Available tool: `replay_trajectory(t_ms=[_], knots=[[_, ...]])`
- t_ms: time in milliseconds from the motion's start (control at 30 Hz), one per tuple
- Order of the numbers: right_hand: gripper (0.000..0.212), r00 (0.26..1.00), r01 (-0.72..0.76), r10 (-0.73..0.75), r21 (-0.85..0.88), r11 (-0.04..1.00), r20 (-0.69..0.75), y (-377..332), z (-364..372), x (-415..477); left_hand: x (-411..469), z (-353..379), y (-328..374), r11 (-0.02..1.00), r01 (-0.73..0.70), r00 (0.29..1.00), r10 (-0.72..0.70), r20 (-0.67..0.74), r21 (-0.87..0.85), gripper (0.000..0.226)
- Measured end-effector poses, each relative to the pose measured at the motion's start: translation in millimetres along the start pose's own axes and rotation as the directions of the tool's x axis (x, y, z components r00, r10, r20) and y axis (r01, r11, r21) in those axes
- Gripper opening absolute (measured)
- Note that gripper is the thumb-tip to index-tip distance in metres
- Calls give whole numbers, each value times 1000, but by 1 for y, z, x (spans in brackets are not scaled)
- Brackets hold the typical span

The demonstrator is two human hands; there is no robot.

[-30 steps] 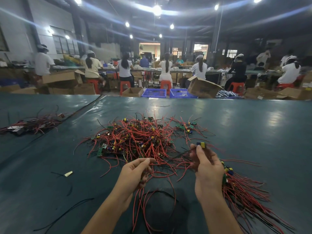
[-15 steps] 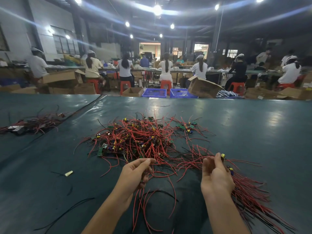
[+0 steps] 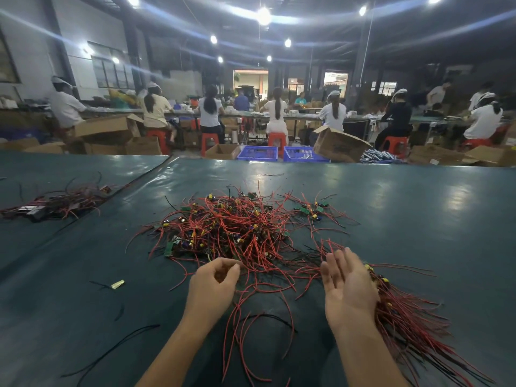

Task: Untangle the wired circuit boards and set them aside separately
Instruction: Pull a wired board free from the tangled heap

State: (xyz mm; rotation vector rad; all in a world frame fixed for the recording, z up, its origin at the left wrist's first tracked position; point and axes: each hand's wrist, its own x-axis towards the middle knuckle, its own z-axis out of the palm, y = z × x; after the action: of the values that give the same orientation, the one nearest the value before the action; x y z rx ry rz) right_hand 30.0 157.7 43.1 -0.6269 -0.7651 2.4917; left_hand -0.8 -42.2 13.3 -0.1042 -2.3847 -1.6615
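Tangled heap of wired circuit boards (image 3: 231, 227) at the middle of the table (image 3: 418, 219), leads splayed in all directions; small separate cluster (image 3: 311, 210) just beyond its far right edge. Aligned bundle (image 3: 405, 311) of boards and wires at near right. At the heap's near edge, left hand (image 3: 212, 286) with fingers curled, thumb and forefinger pinching red leads (image 3: 268, 286). Just beside the bundle, right hand (image 3: 349, 289) released, fingers straight, palm turned leftward, holding nothing. Further wire pile (image 3: 55, 202) at far left; pale scrap (image 3: 117, 284) and loose black wire (image 3: 111, 350) at near left.

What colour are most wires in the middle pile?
Mostly red, a few black; the pile shows best in the head view.
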Motion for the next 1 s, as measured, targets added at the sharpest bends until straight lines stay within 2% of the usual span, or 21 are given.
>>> replay_trajectory(t_ms=[67,100,200,300,500,567,700,867,1000], knots=[[34,999,0,3,-73,997,36,6,3,-4,1,-3,-10,932,-151,982,181,-62,330,9],[30,999,-9,15,-106,994,52,10,3,-5,3,-2,-16,873,-154,978,201,-53,464,17],[17,994,-47,64,-177,983,90,16,2,-7,11,-2,-33,733,-28,1000,22,17,680,47],[11,993,-57,78,-210,976,90,20,2,-7,19,-3,-42,695,-9,996,-57,68,719,56],[9,991,-61,88,-241,968,102,23,2,-9,26,-3,-41,777,9,999,-31,24,629,50],[8,989,-62,93,-244,968,117,24,2,-10,23,-5,-36,843,26,999,-7,-38,537,40],[9,984,-62,103,-264,962,143,26,3,-13,13,-6,-23,965,-39,988,76,-137,260,16],[10,971,-74,141,-321,944,193,31,5,-15,7,-4,-15,999,-10,988,4,-151,-39,10],[7,942,0,169,-501,866,291,46,4,-17,1,7,-5,975,46,996,-62,-68,-217,13]])
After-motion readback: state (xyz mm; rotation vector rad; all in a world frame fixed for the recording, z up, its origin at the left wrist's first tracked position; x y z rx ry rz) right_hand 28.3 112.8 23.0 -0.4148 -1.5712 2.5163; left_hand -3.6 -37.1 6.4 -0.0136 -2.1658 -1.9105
